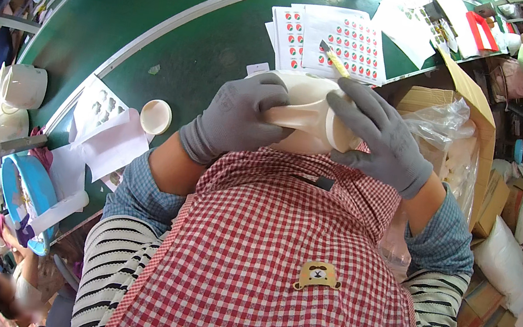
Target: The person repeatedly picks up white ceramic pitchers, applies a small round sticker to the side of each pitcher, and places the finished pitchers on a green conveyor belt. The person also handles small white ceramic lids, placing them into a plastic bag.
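Both my hands wear grey gloves and hold a cream-white plastic vessel against my red checked apron. My left hand wraps its left side, thumb on top. My right hand grips the right side around its rim and also holds a small yellow-handled tool that points up and away. Just beyond the vessel lie sheets of red-and-green round stickers on the green table.
A small white round lid and white backing sheets lie at the left. White tubs and blue basins stand far left. A cardboard box with a clear plastic bag sits at my right. Other people work at the far right and lower left.
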